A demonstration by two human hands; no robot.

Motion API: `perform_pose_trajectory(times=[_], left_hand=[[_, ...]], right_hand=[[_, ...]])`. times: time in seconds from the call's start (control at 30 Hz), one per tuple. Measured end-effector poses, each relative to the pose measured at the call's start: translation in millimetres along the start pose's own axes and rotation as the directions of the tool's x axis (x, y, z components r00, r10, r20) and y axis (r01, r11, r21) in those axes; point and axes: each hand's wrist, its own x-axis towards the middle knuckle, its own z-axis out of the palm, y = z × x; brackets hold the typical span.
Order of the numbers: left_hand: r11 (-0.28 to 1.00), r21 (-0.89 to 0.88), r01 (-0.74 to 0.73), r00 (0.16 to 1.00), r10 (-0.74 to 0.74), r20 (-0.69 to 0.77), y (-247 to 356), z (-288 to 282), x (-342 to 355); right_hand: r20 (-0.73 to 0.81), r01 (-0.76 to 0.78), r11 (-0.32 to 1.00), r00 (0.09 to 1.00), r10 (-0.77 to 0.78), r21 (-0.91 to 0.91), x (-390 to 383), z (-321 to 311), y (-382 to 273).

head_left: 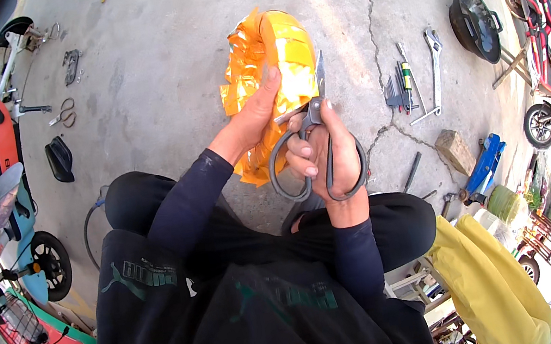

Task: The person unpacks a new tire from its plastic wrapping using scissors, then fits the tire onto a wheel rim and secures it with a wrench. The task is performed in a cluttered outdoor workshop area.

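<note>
A curved, thick bundle in shiny orange-gold wrapping stands in front of my knees, its loose wrap crumpled along the left side. My left hand is closed on the bundle, with the thumb lying up along the wrapping. A pair of scissors with big dark loop handles sits in my right hand, fingers through the loops. The blades are parted: one points upward beside the bundle's right edge, the other lies against the wrapping. Whatever is inside the wrapping is hidden.
Right on the concrete: an adjustable wrench, a green-handled screwdriver, a black basin, a stone block and a blue jack. Left: smaller scissors, a black case and a scooter. Yellow cloth hangs lower right.
</note>
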Motion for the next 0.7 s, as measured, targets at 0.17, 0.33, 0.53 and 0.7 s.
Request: perform_pose_trajectory(times=[0.17,0.33,0.53,0.7], left_hand=[[0.998,-0.044,0.033,0.999,-0.032,0.034,-12,-4,-5],[0.992,-0.115,0.043,0.999,-0.041,0.020,-19,-3,-26],[0.974,-0.224,0.031,0.999,-0.024,0.035,-26,-25,-37],[0.950,-0.311,0.013,0.992,-0.052,-0.117,18,-7,-7]], right_hand=[[0.011,0.004,0.994,1.000,-0.002,-0.112,0,-12,-3],[0.043,-0.060,0.998,0.997,0.061,-0.027,11,2,-18],[0.008,-0.132,0.979,0.991,0.135,-0.155,-13,1,10],[0.046,-0.103,0.983,0.993,0.111,-0.151,-27,-10,34]])
